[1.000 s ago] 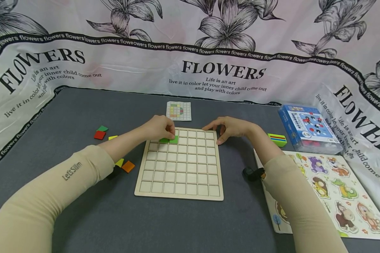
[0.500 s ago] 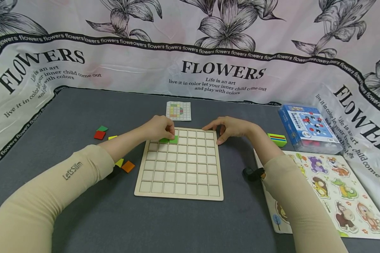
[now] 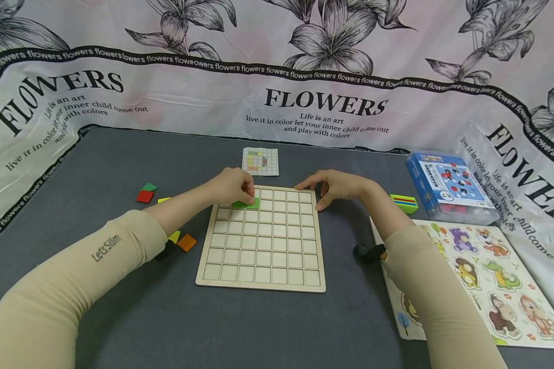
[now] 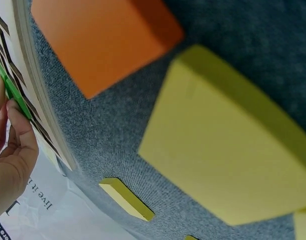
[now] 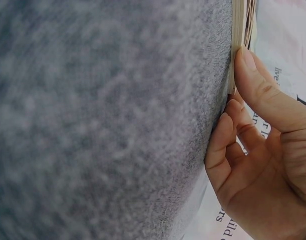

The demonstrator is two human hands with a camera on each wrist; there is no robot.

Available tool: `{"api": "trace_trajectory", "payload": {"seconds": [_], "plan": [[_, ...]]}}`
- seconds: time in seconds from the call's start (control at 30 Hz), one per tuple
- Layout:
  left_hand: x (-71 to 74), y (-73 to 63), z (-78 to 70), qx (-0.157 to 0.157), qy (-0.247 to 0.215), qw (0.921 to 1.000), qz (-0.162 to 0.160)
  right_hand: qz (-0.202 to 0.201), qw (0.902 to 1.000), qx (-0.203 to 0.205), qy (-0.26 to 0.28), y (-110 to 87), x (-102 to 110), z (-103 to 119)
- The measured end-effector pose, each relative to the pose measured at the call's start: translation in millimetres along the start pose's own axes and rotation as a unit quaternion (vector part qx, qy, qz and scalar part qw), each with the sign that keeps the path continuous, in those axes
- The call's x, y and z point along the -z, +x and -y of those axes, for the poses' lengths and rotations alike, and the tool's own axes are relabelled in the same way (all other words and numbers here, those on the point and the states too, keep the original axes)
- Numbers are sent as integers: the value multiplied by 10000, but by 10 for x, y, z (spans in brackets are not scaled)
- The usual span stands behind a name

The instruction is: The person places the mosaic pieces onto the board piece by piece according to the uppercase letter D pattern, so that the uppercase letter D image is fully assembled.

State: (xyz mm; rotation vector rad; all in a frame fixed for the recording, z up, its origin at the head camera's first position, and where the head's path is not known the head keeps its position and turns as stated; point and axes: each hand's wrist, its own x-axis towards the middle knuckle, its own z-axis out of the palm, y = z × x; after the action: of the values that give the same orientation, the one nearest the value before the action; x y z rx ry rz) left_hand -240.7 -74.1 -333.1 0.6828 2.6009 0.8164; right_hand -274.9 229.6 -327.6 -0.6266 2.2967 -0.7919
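Observation:
The wooden grid board lies on the grey cloth, two green tiles in its far row toward the left. My left hand reaches over the board's far left corner and pinches the nearer-to-centre green square tile by finger and thumb. Beside it the other green tile is partly covered by my fingers. In the left wrist view, green shows at my fingertips. My right hand grips the far right corner of the board, thumb against the right edge, index finger along the far edge.
Loose tiles lie left of the board: orange, yellow, red and green. A pattern card lies behind the board. At right are a striped block, a blue box and an animal puzzle board.

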Motion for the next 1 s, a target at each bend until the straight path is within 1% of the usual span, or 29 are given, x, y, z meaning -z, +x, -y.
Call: {"api": "trace_trajectory", "payload": {"seconds": [0.17, 0.27, 0.4, 0.5, 0.67, 0.8, 1.0], "plan": [[-2, -4, -15, 75, 38, 9999, -108, -17, 10000, -28, -37, 5, 0, -4], [0, -11, -19, 62, 77, 9999, -123, -15, 10000, -23, -17, 9, -2, -12], [43, -38, -8, -92, 60, 9999, -53, 3, 10000, -2, 10, 10, -5, -17], [131, -84, 11, -233, 69, 9997, -35, 19, 10000, 41, 7, 2, -3, -12], [336, -219, 61, -328, 74, 9994, -113, 13, 9999, 106, -35, -10, -3, -3], [497, -372, 132, -251, 50, 9994, -212, -5, 9999, 91, -89, -11, -18, -7], [696, -645, 312, 0, 0, 9997, -248, -63, 9999, 4, -144, -19, -40, 3]]}}
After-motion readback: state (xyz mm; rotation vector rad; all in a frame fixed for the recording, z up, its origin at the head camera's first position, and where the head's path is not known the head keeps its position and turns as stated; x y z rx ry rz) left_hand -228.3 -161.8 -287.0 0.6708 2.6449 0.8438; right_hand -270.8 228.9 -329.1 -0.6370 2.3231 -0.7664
